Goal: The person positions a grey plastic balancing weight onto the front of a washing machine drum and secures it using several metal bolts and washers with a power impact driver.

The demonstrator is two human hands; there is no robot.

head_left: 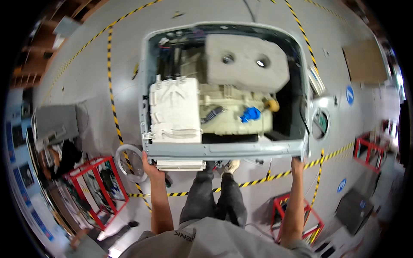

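I look down into an open grey appliance cabinet. Inside are a grey counterweight block with two holes at the back right, a white plastic housing on the left, a cream tub, a blue plastic part and a short corrugated hose. My left hand grips the cabinet's near left corner; my right hand grips the near right corner. The fingertips of both are partly hidden by the cabinet. A white panel shows just below the front edge.
A round grey ring and a panel with a round opening flank the cabinet. Red metal frames stand around me, with a cardboard sheet at right. Other people are at the left. Striped tape marks the floor.
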